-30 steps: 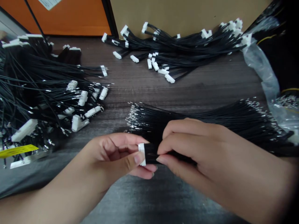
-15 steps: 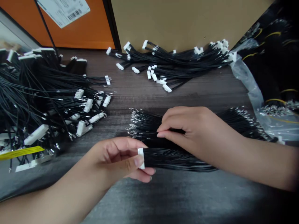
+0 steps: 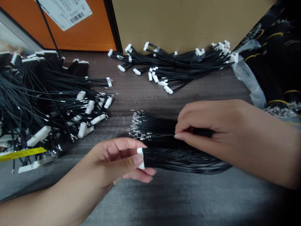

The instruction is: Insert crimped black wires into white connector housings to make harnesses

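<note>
Between the thumb and fingers of my left hand is a white connector housing. From its right side a sheaf of black wires runs under my right forearm. My right hand pinches a single black wire between thumb and forefinger; its crimped metal end points left, toward the housing. Just behind lies a bundle of loose black wires with bare metal terminals fanned out at the left. My right hand and wrist hide the bundle's right part.
At the left is a heap of wired harnesses with white connectors and a yellow strip. More harnesses lie at the back against a tan panel beside an orange box. Clear plastic and banded wire bundles sit at right.
My right hand has moved right, drawing one wire's metal end out along the loose bundle. My left hand keeps its hold on the connector housing, nearly still.
</note>
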Demonstrator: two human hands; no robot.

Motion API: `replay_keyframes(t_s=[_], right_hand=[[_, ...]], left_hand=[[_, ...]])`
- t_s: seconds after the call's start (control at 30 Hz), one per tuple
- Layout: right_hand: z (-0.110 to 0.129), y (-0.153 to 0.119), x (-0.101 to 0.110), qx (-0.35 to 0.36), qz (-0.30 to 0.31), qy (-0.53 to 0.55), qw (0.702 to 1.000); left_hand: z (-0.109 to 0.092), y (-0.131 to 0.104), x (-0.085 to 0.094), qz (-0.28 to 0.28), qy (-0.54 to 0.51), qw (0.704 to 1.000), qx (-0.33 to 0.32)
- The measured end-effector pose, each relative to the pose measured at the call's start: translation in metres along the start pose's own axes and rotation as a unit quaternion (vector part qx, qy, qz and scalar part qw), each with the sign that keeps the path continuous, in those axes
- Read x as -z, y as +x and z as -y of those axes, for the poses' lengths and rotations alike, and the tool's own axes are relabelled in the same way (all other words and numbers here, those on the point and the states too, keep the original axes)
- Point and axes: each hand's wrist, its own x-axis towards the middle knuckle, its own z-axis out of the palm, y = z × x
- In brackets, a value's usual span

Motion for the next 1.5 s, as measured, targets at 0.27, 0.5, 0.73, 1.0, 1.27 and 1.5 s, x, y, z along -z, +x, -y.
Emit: replay_keyframes(t_s=[0.27,0.5,0.73,1.0,1.27,1.5], right_hand=[[-0.006,0.016,-0.007,-0.037,-0.012,0.064,0.997],[0.019,-0.008,0.005,-0.052,0.028,0.052,0.997],[0.024,-0.009,-0.008,-0.053,0.035,0.026,0.998],[0.032,-0.005,-0.023,0.113,0.033,-0.041,0.992],[0.034,-0.002,-0.027,0.145,0.018,-0.09,0.985],[0.032,0.003,-0.028,0.112,-0.026,-0.015,0.993]], left_hand=[[0.003,-0.002,0.013,0.055,0.003,0.998,-0.002],[-0.001,-0.002,-0.003,-0.005,-0.019,1.0,-0.003],[-0.001,-0.001,0.0,-0.015,-0.004,1.0,0.004],[-0.002,0.001,0.0,0.021,0.021,1.0,-0.003],[-0.002,0.0,-0.001,0.026,0.025,0.999,-0.007],[0.002,0.001,0.003,0.044,0.04,0.998,-0.02]])
